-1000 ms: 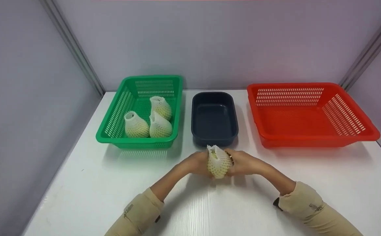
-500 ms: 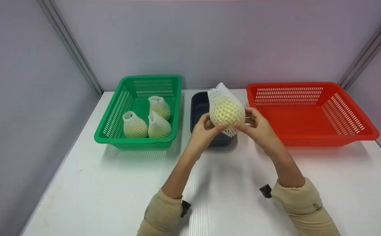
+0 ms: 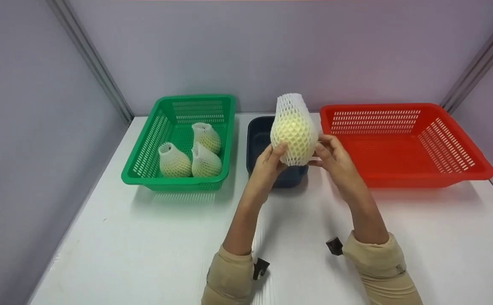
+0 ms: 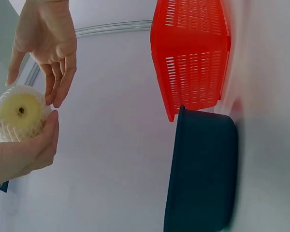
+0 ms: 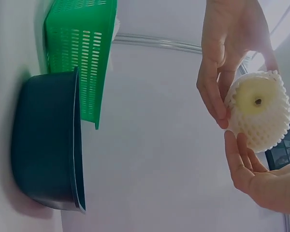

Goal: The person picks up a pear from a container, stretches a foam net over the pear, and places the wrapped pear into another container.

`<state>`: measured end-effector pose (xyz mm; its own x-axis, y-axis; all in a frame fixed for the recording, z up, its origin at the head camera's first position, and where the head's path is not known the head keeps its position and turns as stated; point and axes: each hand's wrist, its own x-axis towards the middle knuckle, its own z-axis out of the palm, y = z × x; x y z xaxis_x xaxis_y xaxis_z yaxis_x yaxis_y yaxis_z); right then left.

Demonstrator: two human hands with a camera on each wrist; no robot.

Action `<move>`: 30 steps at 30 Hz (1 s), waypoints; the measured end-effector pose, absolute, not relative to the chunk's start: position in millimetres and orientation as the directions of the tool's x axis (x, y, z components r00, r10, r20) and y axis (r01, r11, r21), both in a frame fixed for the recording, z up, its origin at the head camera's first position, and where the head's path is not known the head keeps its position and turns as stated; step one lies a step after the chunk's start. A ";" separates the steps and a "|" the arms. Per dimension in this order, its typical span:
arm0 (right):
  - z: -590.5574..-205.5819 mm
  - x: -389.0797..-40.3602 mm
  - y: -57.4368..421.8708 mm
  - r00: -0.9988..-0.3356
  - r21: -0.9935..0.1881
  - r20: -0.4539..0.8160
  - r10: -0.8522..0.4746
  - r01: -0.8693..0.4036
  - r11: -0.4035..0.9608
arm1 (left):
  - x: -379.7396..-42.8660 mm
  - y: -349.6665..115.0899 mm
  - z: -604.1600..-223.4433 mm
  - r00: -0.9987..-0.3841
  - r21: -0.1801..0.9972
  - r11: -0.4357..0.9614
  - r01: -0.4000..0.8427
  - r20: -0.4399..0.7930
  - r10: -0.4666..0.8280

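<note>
A pale yellow round fruit in a white foam net sleeve (image 3: pixel 295 131) is held up above the dark blue bin (image 3: pixel 286 180); its exact kind is unclear. My left hand (image 3: pixel 267 167) grips it low on the left side, thumb on the near face, fingers behind. At the lower right, my right hand (image 3: pixel 337 163) has its fingers at the netting, loosely extended. In the left wrist view, the right thumb stands apart from the fruit (image 4: pixel 21 111). A dark spot shows on the bare base of the fruit (image 5: pixel 258 94) in the right wrist view.
To the left stands a green basket (image 3: pixel 178 181) with 3 similar netted fruits (image 3: pixel 206 161) in it. A red basket (image 3: pixel 420 180) is on the right. All containers sit on a white table (image 3: pixel 153 250) before a pale back wall (image 3: pixel 229 51).
Both hands have lifted the netted fruit from the table in front of the bin to above it. In the last half second it has turned more upright and the right hand's grip has loosened.
</note>
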<state>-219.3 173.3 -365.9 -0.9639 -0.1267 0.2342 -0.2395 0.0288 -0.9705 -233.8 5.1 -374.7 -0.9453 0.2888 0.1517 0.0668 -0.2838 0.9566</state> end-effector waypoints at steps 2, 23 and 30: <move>-366.6 -220.2 173.7 -0.966 -0.972 0.228 -0.125 -0.233 0.024 | -235.4 4.0 -376.4 -0.936 0.948 -0.314 0.053 0.156 0.314; -368.3 -220.7 182.5 -0.957 -0.956 0.177 -0.230 -0.113 -0.269 | -226.4 2.7 -378.0 -0.847 0.896 -0.075 0.439 0.440 0.297; -364.7 -218.9 187.5 -0.924 -0.919 0.232 -0.303 -0.107 -0.379 | -224.3 10.5 -379.2 -0.754 0.769 0.035 0.638 0.614 0.233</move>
